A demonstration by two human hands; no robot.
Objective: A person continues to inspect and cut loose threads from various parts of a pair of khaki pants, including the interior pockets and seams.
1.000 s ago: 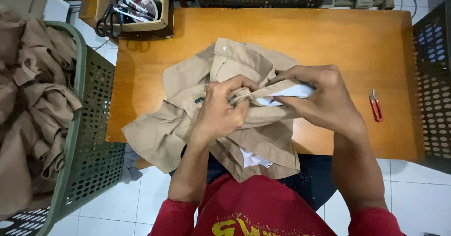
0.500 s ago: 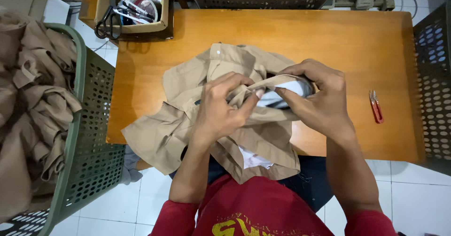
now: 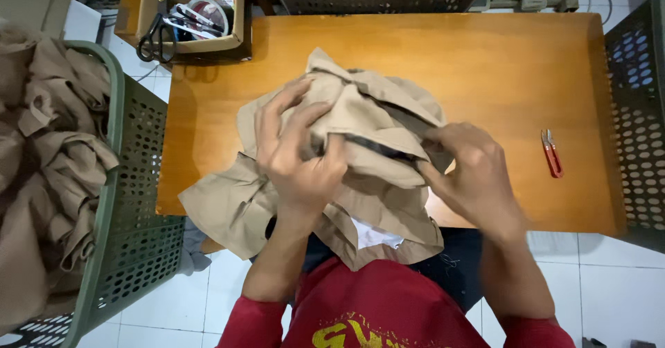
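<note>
A crumpled tan garment lies bunched at the near edge of the wooden table, part of it hanging over the edge toward my lap. My left hand grips the cloth from the left, fingers spread over the top of the bundle. My right hand clutches the garment's right side, fingers dug into a dark seam or opening. A bit of white lining shows below the bundle.
A green perforated basket full of tan garments stands at the left. A cardboard box with scissors and tape sits at the table's far left corner. Small red thread snips lie on the right. Dark perforated crates stand at the back and right.
Both hands have lifted and turned the garment, bunching it higher. The white lining held near my right hand is now hidden, and my left hand has shifted on top of the bundle.
</note>
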